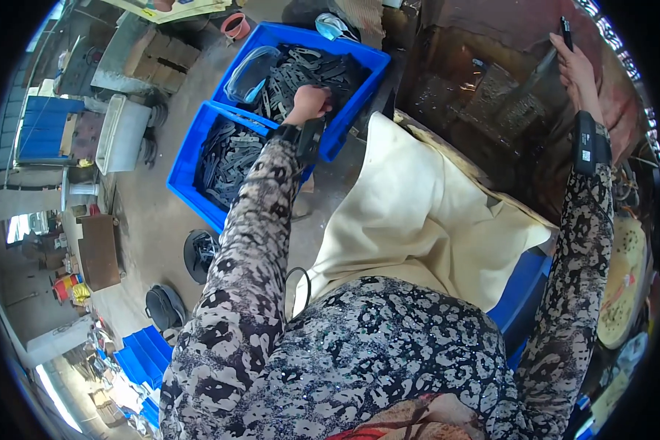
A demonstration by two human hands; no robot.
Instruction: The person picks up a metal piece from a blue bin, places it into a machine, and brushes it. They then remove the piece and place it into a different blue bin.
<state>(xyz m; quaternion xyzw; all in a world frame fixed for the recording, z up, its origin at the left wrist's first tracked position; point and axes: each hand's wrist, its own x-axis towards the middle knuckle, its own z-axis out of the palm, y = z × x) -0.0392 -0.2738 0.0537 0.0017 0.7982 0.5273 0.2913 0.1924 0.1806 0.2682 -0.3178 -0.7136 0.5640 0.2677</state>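
Note:
My left hand [309,104] reaches into the far blue bin [268,31], its fingers curled among dark grey, slotted metal parts [301,67]. Whether it grips one of them is hidden. Raised at the far right, my right hand [579,72] is closed around a slender black piece [566,34], whose upper end sticks out past the fingers. That hand is above the right side of a wet, brown-stained basin [447,51]. Close beside the far bin, a nearer blue bin [187,150] holds many similar parts [229,158].
A cream apron or sheet [411,198] covers my lap up to the basin's edge. A clear plastic bag [248,72] lies in the far bin. Left on the floor are a black round container [198,257], a white tub [121,133] and a brown box [98,251].

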